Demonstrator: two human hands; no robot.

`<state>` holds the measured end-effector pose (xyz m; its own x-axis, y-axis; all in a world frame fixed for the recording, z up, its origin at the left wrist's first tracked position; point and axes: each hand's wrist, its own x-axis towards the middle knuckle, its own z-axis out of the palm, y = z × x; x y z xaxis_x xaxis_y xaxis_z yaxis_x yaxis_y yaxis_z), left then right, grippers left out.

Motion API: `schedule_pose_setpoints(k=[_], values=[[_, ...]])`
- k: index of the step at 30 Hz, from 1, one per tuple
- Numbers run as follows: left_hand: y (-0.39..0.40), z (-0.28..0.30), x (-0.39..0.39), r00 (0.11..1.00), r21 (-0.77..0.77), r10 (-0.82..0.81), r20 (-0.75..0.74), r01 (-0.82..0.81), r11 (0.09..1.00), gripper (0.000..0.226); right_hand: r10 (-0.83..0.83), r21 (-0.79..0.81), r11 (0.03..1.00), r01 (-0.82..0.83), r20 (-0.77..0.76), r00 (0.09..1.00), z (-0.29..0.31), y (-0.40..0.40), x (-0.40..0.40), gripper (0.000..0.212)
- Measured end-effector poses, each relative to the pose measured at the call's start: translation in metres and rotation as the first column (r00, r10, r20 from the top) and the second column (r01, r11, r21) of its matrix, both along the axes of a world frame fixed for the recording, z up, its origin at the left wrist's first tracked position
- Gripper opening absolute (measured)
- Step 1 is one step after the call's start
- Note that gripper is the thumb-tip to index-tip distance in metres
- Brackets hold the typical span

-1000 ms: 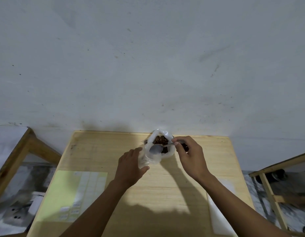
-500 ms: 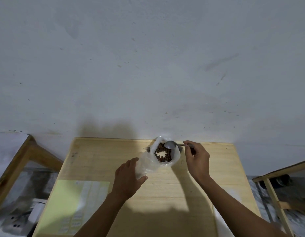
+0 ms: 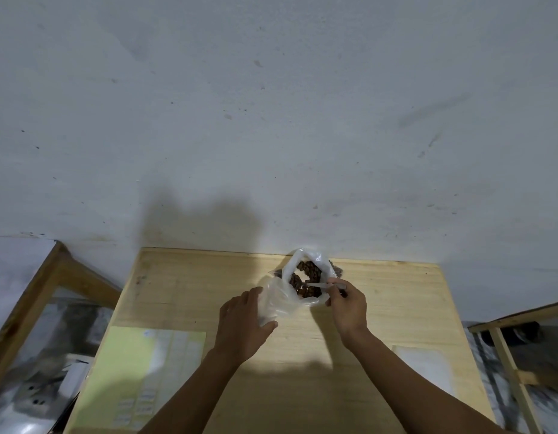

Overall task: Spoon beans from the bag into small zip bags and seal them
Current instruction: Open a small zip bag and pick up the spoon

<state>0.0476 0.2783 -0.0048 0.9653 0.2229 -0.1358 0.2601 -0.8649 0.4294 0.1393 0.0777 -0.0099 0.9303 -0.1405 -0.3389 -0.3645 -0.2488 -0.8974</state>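
Left hand (image 3: 243,324) grip holds a small zip bag (image 3: 273,303). Right hand (image 3: 346,303) grip pinches the spoon (image 3: 321,286), its bowl in the bean bag (image 3: 307,278) on the worktop (image 3: 396,302).

Both forearms reach forward, left hand (image 3: 243,321) and right hand (image 3: 346,303) curled.

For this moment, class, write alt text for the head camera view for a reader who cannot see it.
At the far edge of a wooden table, a right hand dips a spoon into an open plastic bag of brown beans, while the left hand holds a small clear zip bag beside it. A yellow label sheet lies at the near left.
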Motion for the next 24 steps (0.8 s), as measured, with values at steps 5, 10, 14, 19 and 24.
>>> schedule_pose_setpoints(k=[5,10,14,19,24], values=[[-0.003,-0.001,0.001,1.000,0.001,0.004,0.015,-0.004,1.000,0.075,-0.077,0.134,0.986,0.098,-0.157,0.985,0.007,-0.005,0.002,0.018],[-0.006,0.000,-0.003,0.999,-0.014,0.003,0.041,-0.003,1.000,0.074,-0.159,0.175,0.965,0.195,-0.199,0.967,0.017,-0.025,-0.001,0.019],[-0.008,0.001,-0.009,0.997,-0.015,-0.004,0.075,0.005,1.000,0.075,-0.193,0.233,0.946,0.225,-0.151,0.969,0.036,-0.041,-0.008,0.018],[-0.012,0.003,-0.012,0.995,-0.001,-0.015,0.101,0.015,1.000,0.077,-0.149,0.272,0.950,0.155,-0.041,0.988,0.064,-0.052,-0.019,0.018],[-0.021,0.012,-0.010,0.990,0.032,-0.029,0.141,0.025,0.999,0.074,-0.070,0.289,0.956,0.046,0.075,0.995,0.080,-0.055,-0.037,0.018]])
